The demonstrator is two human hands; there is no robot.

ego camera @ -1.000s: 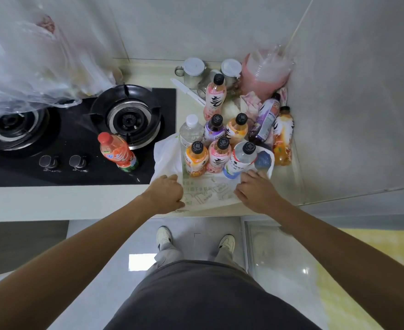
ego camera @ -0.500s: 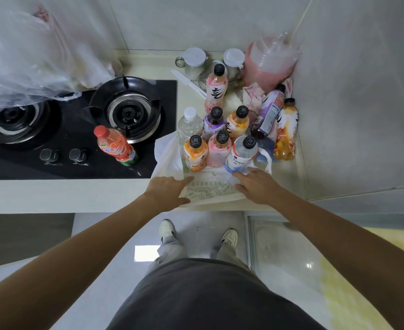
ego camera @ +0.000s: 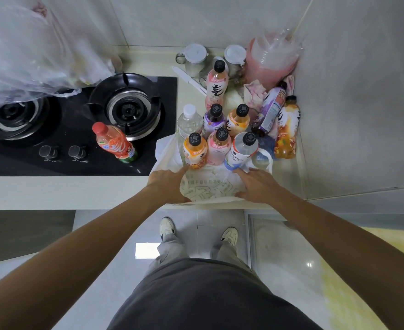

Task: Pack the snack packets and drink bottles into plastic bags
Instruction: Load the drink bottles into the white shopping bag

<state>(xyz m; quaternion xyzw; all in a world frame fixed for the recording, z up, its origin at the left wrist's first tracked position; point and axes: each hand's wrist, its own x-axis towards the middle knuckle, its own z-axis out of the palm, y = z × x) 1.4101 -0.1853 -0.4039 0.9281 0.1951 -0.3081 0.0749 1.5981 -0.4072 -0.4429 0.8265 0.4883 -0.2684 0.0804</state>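
A white plastic bag (ego camera: 208, 186) with green print lies flat at the counter's front edge. My left hand (ego camera: 166, 184) and my right hand (ego camera: 255, 184) press on it with fingers stretched forward. Right behind the bag stand several drink bottles: an orange one (ego camera: 194, 151), a pink one (ego camera: 218, 146) and a white one (ego camera: 242, 150) in the front row. More bottles stand behind, a tall pink bottle (ego camera: 216, 85) among them. A purple bottle (ego camera: 271, 108) leans beside an orange bottle (ego camera: 287, 128) at the wall. A red-capped orange bottle (ego camera: 115, 142) stands on the stove.
A black gas stove (ego camera: 53, 125) fills the counter's left side, its burner (ego camera: 126, 107) near the bottles. A clear plastic bag (ego camera: 25, 55) hangs at upper left. Two lidded jars (ego camera: 195, 58), a white knife (ego camera: 189, 79) and a pink bag (ego camera: 271, 65) sit at the back corner.
Both hands slid forward over the bag toward the front bottles, and their fingers went from curled to stretched out. The bottles have not moved.
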